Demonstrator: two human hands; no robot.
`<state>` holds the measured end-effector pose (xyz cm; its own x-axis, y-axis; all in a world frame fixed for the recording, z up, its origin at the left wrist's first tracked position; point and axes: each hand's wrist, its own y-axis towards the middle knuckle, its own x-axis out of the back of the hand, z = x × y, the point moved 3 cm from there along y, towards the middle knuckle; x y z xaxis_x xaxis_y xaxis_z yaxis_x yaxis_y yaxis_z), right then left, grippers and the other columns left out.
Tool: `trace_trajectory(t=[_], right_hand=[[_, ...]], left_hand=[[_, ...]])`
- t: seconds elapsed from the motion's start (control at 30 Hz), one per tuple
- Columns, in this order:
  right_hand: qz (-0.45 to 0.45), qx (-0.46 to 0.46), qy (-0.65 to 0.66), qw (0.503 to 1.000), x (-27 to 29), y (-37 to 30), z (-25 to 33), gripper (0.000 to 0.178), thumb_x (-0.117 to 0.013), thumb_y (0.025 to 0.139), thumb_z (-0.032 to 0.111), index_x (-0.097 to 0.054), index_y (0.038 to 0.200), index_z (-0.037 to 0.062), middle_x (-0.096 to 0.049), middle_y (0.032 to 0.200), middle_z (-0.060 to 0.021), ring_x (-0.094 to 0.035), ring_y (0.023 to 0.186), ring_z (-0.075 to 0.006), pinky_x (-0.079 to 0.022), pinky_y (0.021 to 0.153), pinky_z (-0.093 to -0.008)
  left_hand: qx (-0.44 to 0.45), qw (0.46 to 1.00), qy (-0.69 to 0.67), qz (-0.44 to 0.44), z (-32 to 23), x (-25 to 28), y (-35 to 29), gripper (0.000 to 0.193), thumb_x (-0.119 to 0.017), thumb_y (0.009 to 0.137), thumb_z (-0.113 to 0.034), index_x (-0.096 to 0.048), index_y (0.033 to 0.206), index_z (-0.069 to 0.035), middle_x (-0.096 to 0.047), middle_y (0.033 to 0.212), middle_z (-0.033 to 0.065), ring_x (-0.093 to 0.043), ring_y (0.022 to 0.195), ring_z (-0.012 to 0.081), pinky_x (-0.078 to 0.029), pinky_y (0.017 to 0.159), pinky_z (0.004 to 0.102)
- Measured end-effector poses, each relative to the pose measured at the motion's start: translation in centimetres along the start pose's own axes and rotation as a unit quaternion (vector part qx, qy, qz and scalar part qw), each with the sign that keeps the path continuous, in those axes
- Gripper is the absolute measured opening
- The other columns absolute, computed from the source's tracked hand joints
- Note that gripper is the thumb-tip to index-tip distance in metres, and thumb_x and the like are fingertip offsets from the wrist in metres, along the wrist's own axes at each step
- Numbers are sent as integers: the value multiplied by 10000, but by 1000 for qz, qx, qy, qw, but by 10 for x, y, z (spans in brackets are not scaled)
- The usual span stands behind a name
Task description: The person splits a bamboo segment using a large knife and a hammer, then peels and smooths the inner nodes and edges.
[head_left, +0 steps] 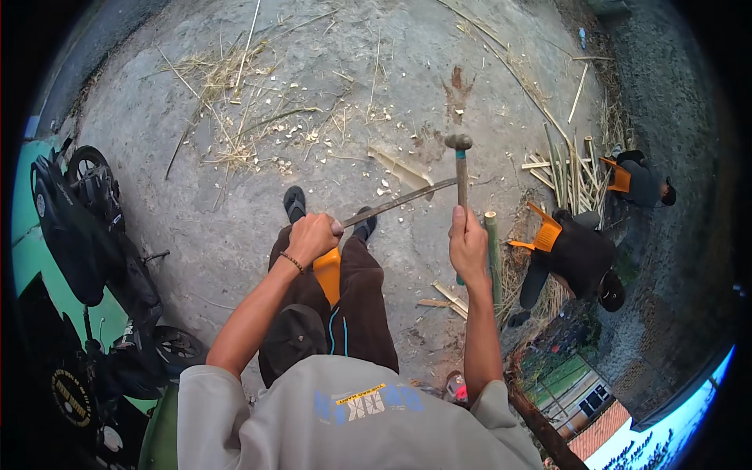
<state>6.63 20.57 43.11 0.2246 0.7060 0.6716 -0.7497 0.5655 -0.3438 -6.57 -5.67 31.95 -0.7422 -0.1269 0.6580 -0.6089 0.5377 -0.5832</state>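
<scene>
My left hand (312, 237) is closed around the handle of a machete (395, 201). The long dark blade points away to the right, and its tip region passes by the hammer's shaft; whether they touch I cannot tell. Upright in my right hand (468, 247) is a hammer (461, 168), its metal head at the top and a teal band below it. That hand's fingers wrap round the wooden shaft. Just right of it shows a green bamboo pole (492, 249) with a pale cut end. An orange seat (327, 276) shows between my legs.
Bamboo shavings (243, 125) litter the concrete ground. A split bamboo piece (399, 167) lies ahead of my feet. At right, two people (581, 249) sit on orange chairs (547, 229) near a heap of bamboo strips (568, 176). Motorcycles (102, 227) stand at left.
</scene>
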Motion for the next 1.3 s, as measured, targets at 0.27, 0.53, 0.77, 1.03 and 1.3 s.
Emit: trace_trajectory(t=[0.27,0.53,0.77,1.03,1.3], right_hand=[[-124,157,222,954,1,-55,-16,431,-452,1056,410,-479,865,24,-479,608,-96,-489,493,-200,-366,467,-381],[-31,-57,133,989,9,-48,9,430,-394,1079,379,-514,921,-2,-432,555,-81,-478,497,-157,-370,474,-355],[-3,0,17,1000,-39,-37,-34,450,-381,1078,401,-532,947,-3,-469,551,-89,-499,476,-196,-381,479,-395],[-41,74,337,938,-16,-51,-7,491,-369,1077,423,-490,882,-11,-448,572,-36,-426,483,-119,-353,464,-295],[22,-3,79,997,-24,-43,10,501,-389,1069,446,-540,909,-4,-464,578,-154,-500,491,-273,-395,505,-407]], left_hand=[[22,1000,-1,13,-2,1,2,266,-652,803,-286,-733,811,-33,-677,775,261,-681,771,439,-560,739,510],[68,998,-8,10,14,18,1,319,-599,852,-295,-713,808,0,-659,778,280,-663,792,464,-539,738,539],[59,998,-1,14,3,21,3,296,-599,839,-276,-725,800,-12,-664,788,280,-668,788,459,-543,749,535],[48,999,4,7,27,27,6,302,-592,847,-272,-716,810,1,-674,795,266,-668,793,450,-540,738,536],[33,999,-1,2,43,16,-4,326,-589,855,-290,-709,803,9,-651,770,300,-657,773,470,-533,727,544]])
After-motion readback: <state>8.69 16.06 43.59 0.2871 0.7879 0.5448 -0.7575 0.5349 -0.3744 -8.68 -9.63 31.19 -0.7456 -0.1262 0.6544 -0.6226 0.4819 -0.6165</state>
